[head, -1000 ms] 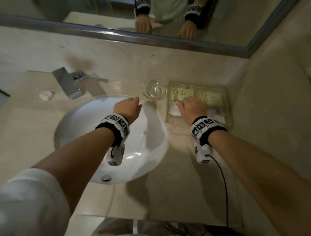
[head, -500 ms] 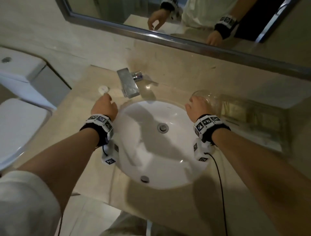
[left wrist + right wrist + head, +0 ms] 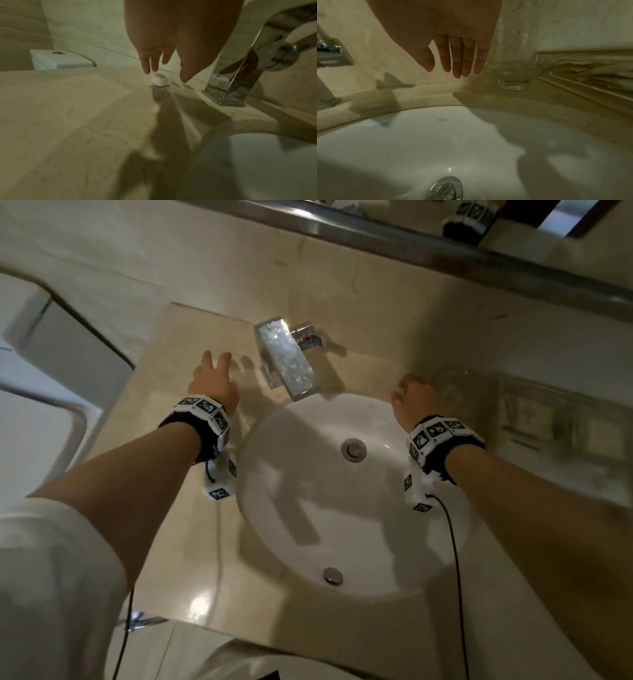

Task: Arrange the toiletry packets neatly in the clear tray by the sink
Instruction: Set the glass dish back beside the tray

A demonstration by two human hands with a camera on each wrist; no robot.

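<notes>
Left hand (image 3: 171,40) is now reaching to the upper centre of the left wrist view, fingers spread wide and empty, tips just above the small white round item (image 3: 160,79) beside the faucet (image 3: 240,75). A second ago it was hovering over the sink (image 3: 329,491). Right hand (image 3: 453,44) has left the clear tray (image 3: 590,93), fingers straight, holding nothing. Packets (image 3: 561,426) are sitting in the tray at right. Likely fetching a stray item.

I see a white sink (image 3: 301,508) set in a beige, faintly veined counter (image 3: 68,121). The tap (image 3: 287,361) is shiny chrome. A small white round packet (image 3: 160,80) lies there; pale yellow-green packets (image 3: 527,419) fill the clear tray (image 3: 582,474).
</notes>
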